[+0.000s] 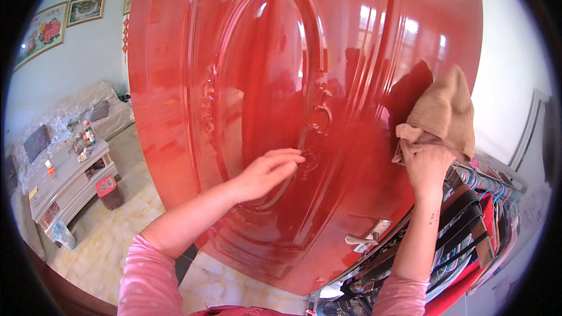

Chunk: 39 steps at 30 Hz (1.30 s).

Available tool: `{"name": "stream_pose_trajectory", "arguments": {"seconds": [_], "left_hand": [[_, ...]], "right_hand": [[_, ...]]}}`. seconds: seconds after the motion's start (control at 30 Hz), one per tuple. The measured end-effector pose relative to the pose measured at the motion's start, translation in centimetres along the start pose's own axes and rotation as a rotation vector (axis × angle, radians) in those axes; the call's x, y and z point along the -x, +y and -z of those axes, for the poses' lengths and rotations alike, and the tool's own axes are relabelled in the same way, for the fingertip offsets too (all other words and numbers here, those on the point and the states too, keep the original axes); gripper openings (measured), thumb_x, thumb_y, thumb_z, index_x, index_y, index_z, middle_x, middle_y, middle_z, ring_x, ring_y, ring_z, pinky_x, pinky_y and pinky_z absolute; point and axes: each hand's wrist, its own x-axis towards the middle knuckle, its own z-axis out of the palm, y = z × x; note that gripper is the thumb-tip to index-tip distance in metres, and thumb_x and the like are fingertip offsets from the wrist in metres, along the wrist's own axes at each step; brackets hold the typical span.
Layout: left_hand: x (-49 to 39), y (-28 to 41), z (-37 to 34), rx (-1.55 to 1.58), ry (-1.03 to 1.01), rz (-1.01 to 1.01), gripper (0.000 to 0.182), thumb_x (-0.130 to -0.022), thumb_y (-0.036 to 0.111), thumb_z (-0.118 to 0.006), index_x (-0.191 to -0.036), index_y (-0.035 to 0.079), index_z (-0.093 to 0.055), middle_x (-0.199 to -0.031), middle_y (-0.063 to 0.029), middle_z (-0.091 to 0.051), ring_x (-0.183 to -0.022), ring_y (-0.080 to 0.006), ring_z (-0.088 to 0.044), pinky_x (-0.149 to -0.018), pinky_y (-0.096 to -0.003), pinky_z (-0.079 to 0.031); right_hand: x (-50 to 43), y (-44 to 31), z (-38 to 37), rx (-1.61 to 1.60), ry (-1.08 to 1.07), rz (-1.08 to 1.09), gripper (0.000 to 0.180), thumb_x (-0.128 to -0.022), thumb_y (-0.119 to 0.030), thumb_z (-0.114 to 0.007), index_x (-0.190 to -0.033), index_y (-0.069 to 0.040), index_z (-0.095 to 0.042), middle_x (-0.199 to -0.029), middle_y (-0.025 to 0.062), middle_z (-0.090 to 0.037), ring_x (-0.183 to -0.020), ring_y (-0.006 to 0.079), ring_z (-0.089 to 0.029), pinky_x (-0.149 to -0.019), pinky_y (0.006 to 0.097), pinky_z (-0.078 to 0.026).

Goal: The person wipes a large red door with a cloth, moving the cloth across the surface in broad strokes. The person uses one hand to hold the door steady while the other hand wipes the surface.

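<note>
A glossy red door with a carved oval panel fills the middle of the view. My right hand grips a brown cloth at the door's right side, and the cloth's reflection shows on the shiny surface. My left hand is in front of the lower oval moulding, with nothing in it and the fingers slightly bent. Whether its fingertips touch the door, I cannot tell. A metal lever handle sits low on the door, to the right.
A rack of hanging clothes stands close by my right forearm. At the left are a low table with bottles on it, a red-topped stool and a covered sofa. The floor is marbled tile.
</note>
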Motion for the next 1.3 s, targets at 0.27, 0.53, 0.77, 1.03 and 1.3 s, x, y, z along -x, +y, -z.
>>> {"name": "stream_pose_trajectory", "arguments": {"seconds": [0.27,0.53,0.77,1.03,1.3], "left_hand": [[2.0,-3.2,7.8,0.174,0.446,0.207,0.042,-0.100,0.041,-0.051,-0.112,0.005,-0.068,-0.121,-0.0065,-0.064,-0.120,-0.0153,-0.052,-0.106,-0.0344,-0.035],[2.6,-9.9,18.1,0.108,0.754,0.068,0.029,-0.100,0.029,-0.055,-0.105,0.005,-0.069,-0.106,-0.0016,-0.068,-0.104,-0.0118,-0.057,-0.097,-0.0288,-0.042],[3.6,-17.2,30.2,-0.457,1.005,-0.101,0.019,-0.094,0.015,-0.057,-0.107,0.003,-0.065,-0.116,-0.0126,-0.060,-0.113,-0.0265,-0.054,-0.098,-0.0353,-0.042],[-0.5,-15.5,35.3,-0.923,0.928,-0.336,0.050,-0.089,0.021,-0.062,-0.135,0.008,-0.047,-0.145,-0.0151,-0.038,-0.137,-0.0357,-0.030,-0.112,-0.0490,-0.023],[-2.3,-16.2,37.5,-1.053,0.825,-0.466,0.067,-0.083,0.028,-0.065,-0.143,0.012,-0.041,-0.152,-0.0130,-0.031,-0.143,-0.0343,-0.024,-0.113,-0.0577,-0.017]], "right_hand": [[-3.8,-3.4,-0.6,0.280,0.049,0.186,0.040,-0.086,-0.032,-0.058,-0.118,-0.010,-0.064,-0.132,0.0077,-0.054,-0.131,0.0296,-0.040,-0.101,0.0410,-0.032],[-8.6,-1.6,-4.4,0.027,0.339,0.393,0.056,-0.080,-0.019,-0.065,-0.132,-0.003,-0.050,-0.145,0.0152,-0.042,-0.134,0.0393,-0.037,-0.111,0.0474,-0.030],[-16.7,-6.1,-7.2,0.134,0.574,0.200,0.044,-0.087,-0.014,-0.055,-0.131,-0.008,-0.056,-0.136,0.0137,-0.052,-0.131,0.0354,-0.042,-0.111,0.0449,-0.031],[-19.4,-33.0,-8.5,0.096,0.344,0.804,0.043,-0.079,-0.013,-0.058,-0.121,-0.009,-0.061,-0.133,0.0112,-0.055,-0.130,0.0328,-0.044,-0.113,0.0458,-0.031],[-17.5,-41.2,-11.7,-0.060,-0.110,1.067,0.072,-0.070,-0.007,-0.070,-0.138,-0.011,-0.048,-0.146,0.0121,-0.043,-0.141,0.0305,-0.032,-0.119,0.0434,-0.023]]}}
